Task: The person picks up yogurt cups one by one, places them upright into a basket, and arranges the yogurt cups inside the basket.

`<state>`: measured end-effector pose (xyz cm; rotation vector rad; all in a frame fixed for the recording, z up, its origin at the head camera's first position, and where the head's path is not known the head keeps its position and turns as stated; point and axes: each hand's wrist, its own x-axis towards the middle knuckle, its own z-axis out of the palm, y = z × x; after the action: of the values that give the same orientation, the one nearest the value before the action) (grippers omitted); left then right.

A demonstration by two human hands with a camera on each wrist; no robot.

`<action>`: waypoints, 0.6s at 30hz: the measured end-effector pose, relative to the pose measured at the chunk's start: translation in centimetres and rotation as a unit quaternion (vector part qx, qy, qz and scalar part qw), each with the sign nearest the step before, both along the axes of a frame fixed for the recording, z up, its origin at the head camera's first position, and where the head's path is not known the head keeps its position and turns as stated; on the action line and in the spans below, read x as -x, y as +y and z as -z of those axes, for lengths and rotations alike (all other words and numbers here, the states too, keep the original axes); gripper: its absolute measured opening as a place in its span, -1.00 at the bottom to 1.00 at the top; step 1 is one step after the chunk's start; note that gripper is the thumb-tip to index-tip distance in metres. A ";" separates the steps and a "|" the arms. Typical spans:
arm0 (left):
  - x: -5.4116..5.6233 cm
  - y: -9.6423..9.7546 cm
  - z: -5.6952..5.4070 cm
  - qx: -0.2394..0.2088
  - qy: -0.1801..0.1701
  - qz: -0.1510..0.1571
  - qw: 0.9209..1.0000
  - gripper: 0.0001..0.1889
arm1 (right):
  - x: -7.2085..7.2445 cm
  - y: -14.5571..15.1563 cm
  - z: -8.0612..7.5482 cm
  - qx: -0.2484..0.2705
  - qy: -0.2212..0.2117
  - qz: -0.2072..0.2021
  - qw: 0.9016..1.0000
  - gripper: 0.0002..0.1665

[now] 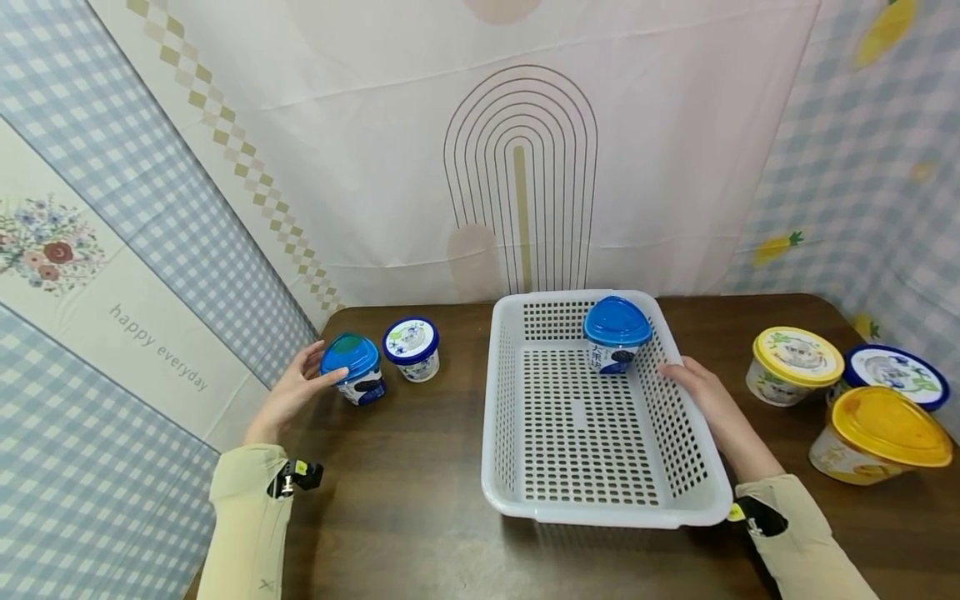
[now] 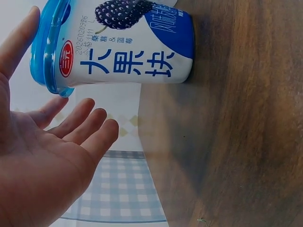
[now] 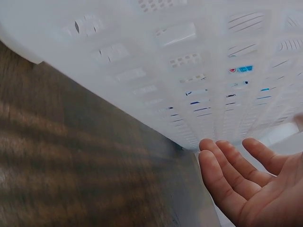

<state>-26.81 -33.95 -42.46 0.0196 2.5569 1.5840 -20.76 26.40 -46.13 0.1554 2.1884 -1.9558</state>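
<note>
Left hand (image 1: 296,387) is reaching around a blue-lidded cup (image 1: 360,358) near the far left of the table (image 1: 420,500), fingers sitting loose and apart, thumb lying across the lid. That cup is standing upright on the wood, printed with a big dark berry, and a smaller white-topped cup (image 1: 412,346) is sitting just beside it.

Right hand (image 1: 697,387) is resting at the right rim of a pale plastic basket (image 1: 600,515), fingers bending softly outside the wall. Can't tell if it's actually clamping on, tbh. Another blue-lidded cup (image 1: 617,329) is standing inside, towards the far right corner.

Table's dark brown with visible grain, and it's catching a soft shine near the front edge. Over on the right, a yellow-lidded tub (image 1: 793,367), a dark-blue-rimmed tub (image 1: 900,375) and an orange-yellow tub (image 1: 877,433) are crowding together.

As for the room, it's fabric all round: a pale cloth (image 1: 360,167) is hanging behind the table, showing nested arches (image 1: 521,208), while blue check (image 1: 112,100) is covering the left side next to a flower bunch (image 1: 56,250) and "happy everyday" lettering (image 1: 157,346). More check (image 1: 847,167) is running down the right, yellow fruit included
</note>
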 end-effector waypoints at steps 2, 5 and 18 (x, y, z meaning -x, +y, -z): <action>0.1 0.0 0.2 0.000 -0.001 0.000 1.000 -0.01 | 0.0 0.0 0.1 0.001 -0.002 -0.001 1.000 -0.14; 0.2 0.2 0.4 0.003 -0.003 0.006 1.000 -0.01 | 0.1 0.1 0.3 0.003 -0.002 -0.003 1.000 -0.13; 0.4 0.8 1.1 -0.003 -0.014 -0.002 1.000 0.05 | -0.1 0.0 0.1 -0.004 -0.002 0.002 1.000 -0.13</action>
<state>-27.18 -33.16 -43.55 -0.0065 2.5318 1.5820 -20.71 26.39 -46.18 0.1630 2.1946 -1.9480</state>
